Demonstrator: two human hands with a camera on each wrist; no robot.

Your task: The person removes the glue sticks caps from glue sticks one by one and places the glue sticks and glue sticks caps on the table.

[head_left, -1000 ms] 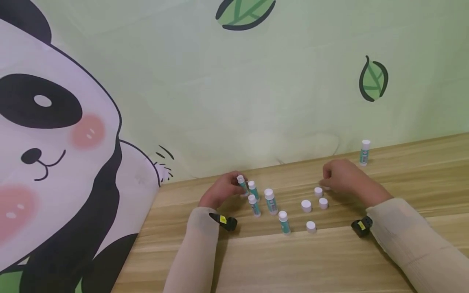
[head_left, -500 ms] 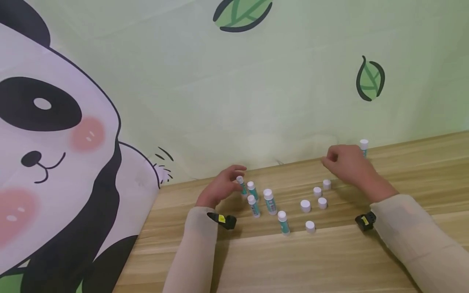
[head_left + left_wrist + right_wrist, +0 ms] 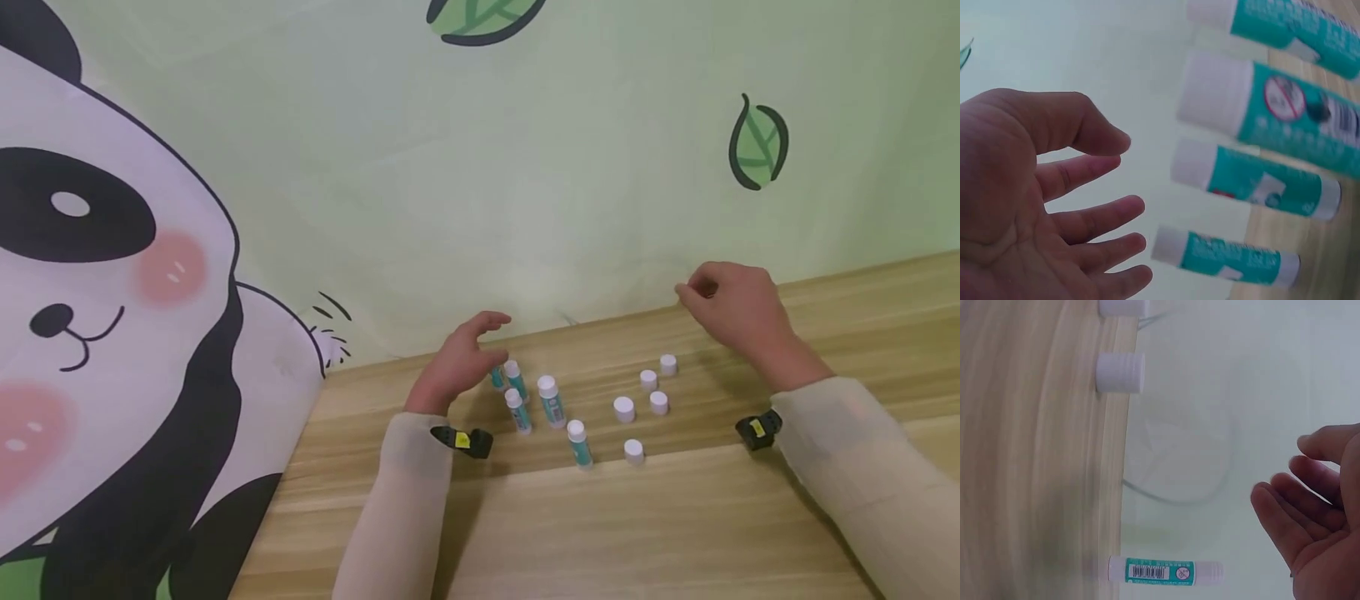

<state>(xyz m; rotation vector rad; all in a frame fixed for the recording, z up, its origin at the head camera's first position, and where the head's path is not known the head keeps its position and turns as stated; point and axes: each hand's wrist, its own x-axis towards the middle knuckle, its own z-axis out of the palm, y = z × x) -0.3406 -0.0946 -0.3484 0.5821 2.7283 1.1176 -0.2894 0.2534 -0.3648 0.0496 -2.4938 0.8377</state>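
Note:
My left hand [image 3: 459, 360] is raised beside a group of upright teal-and-white glue sticks, thumb and fingers apart and holding nothing. It partly covers the rearmost glue stick [image 3: 497, 377]. Closest to me in that group is another glue stick [image 3: 580, 446]; the thickest one [image 3: 552, 404] stands behind it. In the left wrist view the palm faces several glue sticks [image 3: 1229, 253]. On the right, my right hand [image 3: 742, 312] hovers over the table, its fingers loosely bent around nothing. A lone glue stick [image 3: 1160, 572] stands at the back, visible in the right wrist view but hidden in the head view.
Several white caps stand on the wooden table [image 3: 525, 533] between the hands, among them a larger cap [image 3: 624, 410] and a front cap [image 3: 633, 452]. A pale green backdrop [image 3: 600, 183] with a panda picture rises behind the table's back edge.
My left hand has come off the rearmost glue stick and lifted. The right hand has left a white cap, which stays standing, and moved up and right, now covering the lone glue stick.

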